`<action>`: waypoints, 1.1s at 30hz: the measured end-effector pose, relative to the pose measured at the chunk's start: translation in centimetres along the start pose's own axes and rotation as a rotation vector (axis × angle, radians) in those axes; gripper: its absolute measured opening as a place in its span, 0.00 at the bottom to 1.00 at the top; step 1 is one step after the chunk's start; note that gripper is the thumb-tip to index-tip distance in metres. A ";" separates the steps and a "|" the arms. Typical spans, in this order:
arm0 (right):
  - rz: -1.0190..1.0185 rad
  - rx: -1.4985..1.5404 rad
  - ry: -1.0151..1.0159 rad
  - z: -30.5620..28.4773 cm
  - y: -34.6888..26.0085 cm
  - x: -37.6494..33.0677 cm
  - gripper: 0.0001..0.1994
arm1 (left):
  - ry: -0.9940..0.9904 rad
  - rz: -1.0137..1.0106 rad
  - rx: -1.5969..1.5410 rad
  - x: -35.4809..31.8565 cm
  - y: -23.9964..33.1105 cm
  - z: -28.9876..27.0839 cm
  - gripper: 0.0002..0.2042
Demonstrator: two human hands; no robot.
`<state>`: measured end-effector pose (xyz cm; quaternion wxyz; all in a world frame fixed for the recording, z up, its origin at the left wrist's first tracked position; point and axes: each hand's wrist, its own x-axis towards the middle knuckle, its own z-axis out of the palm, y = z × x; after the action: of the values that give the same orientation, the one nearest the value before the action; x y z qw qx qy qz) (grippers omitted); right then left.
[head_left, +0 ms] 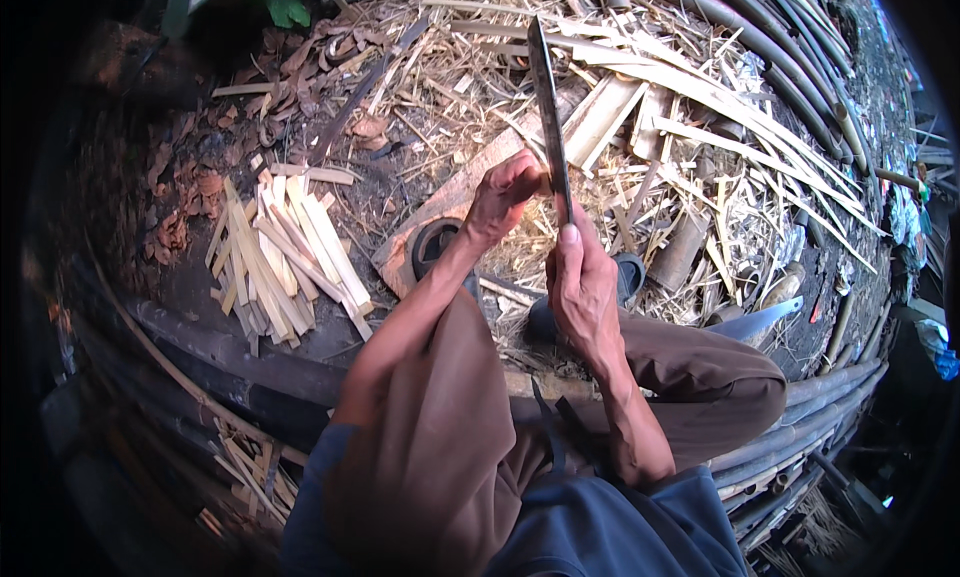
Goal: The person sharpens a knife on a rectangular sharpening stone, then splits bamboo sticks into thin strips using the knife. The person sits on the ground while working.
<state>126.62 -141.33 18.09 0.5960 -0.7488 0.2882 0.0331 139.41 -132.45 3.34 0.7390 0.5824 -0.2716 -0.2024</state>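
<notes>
My right hand is closed round the handle of a long machete, thumb along its back, with the dark blade pointing away from me. Just left of the blade, my left hand is closed on a bamboo strip, seen nearly end-on and mostly hidden by the fingers. The strip's pale end is beside the blade; whether they touch I cannot tell. Beneath both hands lies a wooden board strewn with shavings. Split bamboo pieces lie beyond the blade.
A pile of cut bamboo strips lies at the left. Long strips and bamboo offcuts cover the right side. A saw blade rests beside my right knee. Bamboo poles run behind it, and more poles lie far right.
</notes>
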 end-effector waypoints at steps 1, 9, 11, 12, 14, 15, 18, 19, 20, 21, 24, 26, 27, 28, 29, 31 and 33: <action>-0.009 -0.015 0.019 0.1 0.5 1.0 0.24 | 0.010 -0.001 -0.031 0.6 -0.1 0.5 0.10; -0.048 -0.080 0.066 -0.5 -0.5 0.2 0.24 | 0.052 0.007 0.202 1.3 0.0 1.2 0.17; -0.065 -0.067 0.076 -0.1 1.8 1.6 0.25 | 0.070 -0.162 0.067 0.8 -3.7 0.3 0.24; -0.083 -0.050 0.077 -0.5 1.3 1.3 0.25 | 0.104 -0.146 -0.062 1.0 -3.4 1.1 0.29; -0.106 -0.009 0.057 -1.0 -1.1 0.1 0.25 | 0.194 -0.133 -0.306 0.6 -1.7 1.7 0.38; -0.122 -0.004 0.018 -1.6 -2.2 -0.6 0.25 | 0.143 -0.100 -0.235 1.2 -1.6 0.5 0.47; 0.028 -0.232 -0.019 -1.3 0.5 0.8 0.26 | 0.383 0.150 0.091 1.8 0.8 0.1 0.34; -0.228 -0.279 0.035 -0.1 3.9 1.5 0.26 | 0.478 0.131 0.098 1.1 0.5 -0.6 0.30; -0.207 -0.266 0.061 0.2 4.0 1.5 0.26 | 0.536 0.036 0.130 0.4 -0.4 -0.5 0.28; -0.169 -0.230 0.078 -0.1 3.5 2.1 0.24 | 0.554 0.005 0.122 1.0 -1.6 -1.0 0.27; -0.105 -0.174 0.027 -1.1 1.0 0.1 0.26 | 0.568 0.000 0.138 -1.0 -0.3 -2.0 0.26; -0.062 -0.254 0.015 -1.4 1.6 0.3 0.26 | 0.529 0.023 0.197 -1.8 0.1 -1.9 0.25; -0.115 -0.310 0.028 -1.3 3.8 1.1 0.23 | 0.500 0.047 0.243 -1.9 0.8 -1.4 0.25; -0.179 -0.364 0.042 -0.8 6.5 2.1 0.22 | 0.473 0.083 0.292 -1.8 1.4 -1.1 0.24; -0.158 -0.275 0.070 -0.4 6.8 1.6 0.22 | 0.457 0.123 0.296 -2.0 1.9 -0.5 0.23; -0.054 -0.294 0.016 -1.0 5.5 2.8 0.22 | 0.462 0.114 0.281 -1.1 2.1 -0.3 0.25; -0.011 -0.271 0.008 -1.4 5.9 2.5 0.24 | 0.347 0.005 0.231 -1.5 1.9 -0.5 0.27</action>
<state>125.54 -144.34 12.40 0.4882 -0.8242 0.2793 0.0653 138.52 -130.69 4.81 0.7034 0.6889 -0.1630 -0.0645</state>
